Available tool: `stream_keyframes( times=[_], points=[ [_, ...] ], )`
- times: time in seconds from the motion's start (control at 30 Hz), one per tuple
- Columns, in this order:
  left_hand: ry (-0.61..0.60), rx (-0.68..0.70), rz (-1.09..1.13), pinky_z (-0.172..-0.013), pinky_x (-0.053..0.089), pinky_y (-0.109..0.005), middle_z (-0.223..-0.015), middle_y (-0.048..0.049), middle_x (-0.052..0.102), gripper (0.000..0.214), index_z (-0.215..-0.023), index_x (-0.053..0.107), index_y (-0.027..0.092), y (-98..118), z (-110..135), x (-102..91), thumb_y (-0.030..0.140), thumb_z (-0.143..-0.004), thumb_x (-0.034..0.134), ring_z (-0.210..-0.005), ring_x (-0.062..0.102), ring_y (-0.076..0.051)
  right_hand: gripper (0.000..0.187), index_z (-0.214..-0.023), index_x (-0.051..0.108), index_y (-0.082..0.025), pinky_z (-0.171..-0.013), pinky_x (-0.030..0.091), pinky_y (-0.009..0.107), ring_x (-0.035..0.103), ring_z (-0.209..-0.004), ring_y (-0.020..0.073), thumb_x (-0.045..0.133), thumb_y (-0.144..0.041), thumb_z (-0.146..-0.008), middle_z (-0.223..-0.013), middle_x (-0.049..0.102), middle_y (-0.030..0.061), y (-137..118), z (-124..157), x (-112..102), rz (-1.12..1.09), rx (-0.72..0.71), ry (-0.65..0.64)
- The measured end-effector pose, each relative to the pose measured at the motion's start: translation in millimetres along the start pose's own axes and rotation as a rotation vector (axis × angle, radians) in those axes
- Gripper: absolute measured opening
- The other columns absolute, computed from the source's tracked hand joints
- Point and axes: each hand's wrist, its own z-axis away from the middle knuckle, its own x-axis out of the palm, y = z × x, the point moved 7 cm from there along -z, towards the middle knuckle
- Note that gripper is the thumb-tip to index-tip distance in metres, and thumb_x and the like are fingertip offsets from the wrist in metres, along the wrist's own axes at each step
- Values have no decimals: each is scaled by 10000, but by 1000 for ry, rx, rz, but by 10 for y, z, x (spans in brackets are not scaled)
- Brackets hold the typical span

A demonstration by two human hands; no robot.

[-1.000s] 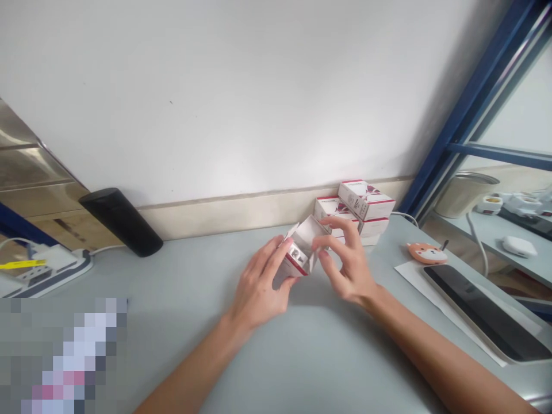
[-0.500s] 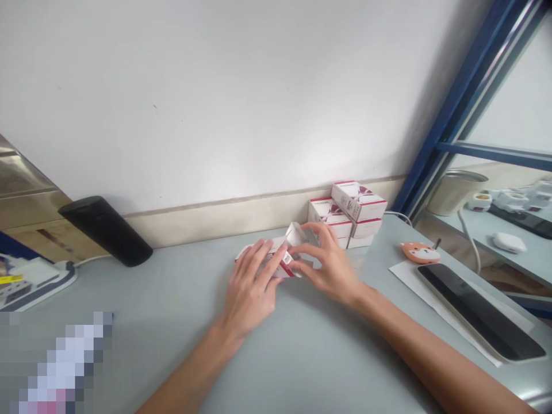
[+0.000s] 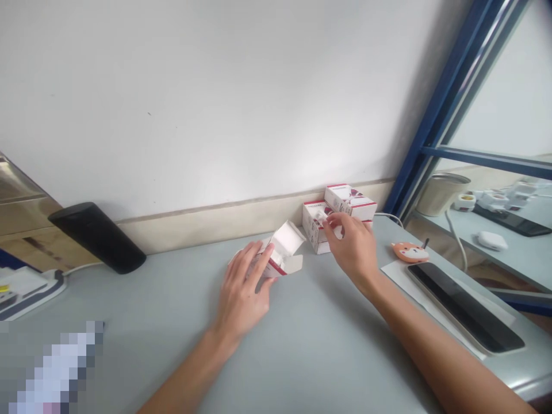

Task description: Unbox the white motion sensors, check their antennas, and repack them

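Head view: your left hand [image 3: 245, 282] grasps the open box [image 3: 278, 265] on the table [image 3: 172, 322], likely to steady its loose flaps [image 3: 295, 264]; your right hand [image 3: 353, 246] is curled before the stacked boxes [image 3: 351, 201], its hold unclear.

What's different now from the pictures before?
The right hand has left the open end of the open box and moved right, in front of the stacked boxes; whether it pinches something small is hard to tell. The open box has tipped so its opening faces more to the right. The left hand still holds it; the stacked boxes and black cylinder stayed put.
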Motion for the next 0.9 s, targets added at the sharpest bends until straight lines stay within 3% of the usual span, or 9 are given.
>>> stream_keyframes(
  times=[0.17, 0.33, 0.43, 0.53, 0.6, 0.73, 0.9],
  points=[
    [-4, 11, 5, -1152, 552, -487, -1476, -119, 658, 871, -1676, 367, 342, 3, -1, 0, 99, -932, 748, -1316, 685, -312, 259, -1112, 725, -218, -931, 464, 446, 694, -1009, 308, 514, -361, -1068, -1113, 771, 115, -27, 25, 32, 132, -55, -4],
    [4, 3, 9, -1141, 560, -485, -1469, -111, 665, 874, -1677, 360, 360, 20, -16, -13, 100, -935, 742, -1309, 691, -311, 286, -1235, 734, -251, -909, 498, 430, 664, -1016, 293, 518, -354, -1079, -1157, 695, 130, -187, 71, 29, 200, -202, 13],
    [2, -6, 21, -1143, 560, -485, -1473, -108, 662, 875, -1675, 359, 366, 23, -11, -9, 99, -934, 741, -1316, 687, -311, 270, -1221, 754, -257, -894, 515, 447, 648, -1025, 308, 551, -344, -1066, -1132, 671, 133, -204, 79, 39, 248, -218, 15],
    [5, -19, 29, -1142, 561, -483, -1482, -110, 656, 854, -1664, 379, 362, 13, -2, -7, 104, -935, 741, -1318, 685, -310, 246, -1192, 760, -245, -877, 533, 443, 644, -1003, 299, 567, -309, -1055, -1094, 657, 127, -242, 70, -32, 157, -224, 71],
    [5, -26, 32, -1137, 563, -484, -1482, -113, 655, 830, -1652, 399, 359, 6, 0, -5, 107, -938, 740, -1314, 687, -310, 216, -1138, 764, -236, -859, 539, 411, 640, -967, 267, 568, -274, -1057, -1045, 642, 109, -359, 87, -105, -7, -301, 92],
    [0, -11, 24, -1147, 556, -474, -1473, -118, 658, 810, -1641, 416, 342, 17, -13, -12, 112, -939, 749, -1320, 684, -304, 171, -1093, 767, -234, -766, 507, 341, 593, -844, 197, 603, -226, -1043, -968, 624, 69, -716, 231, -110, -293, -533, -106],
    [-30, 55, -1, -1172, 537, -490, -1458, -113, 672, 774, -1615, 458, 332, 56, -20, -5, 70, -936, 723, -1350, 669, -306, 221, -1024, 768, -259, -758, 475, 318, 589, -866, 182, 601, -115, -1013, -1010, 643, 46, -893, 474, 147, -268, -664, -464]
  ],
)
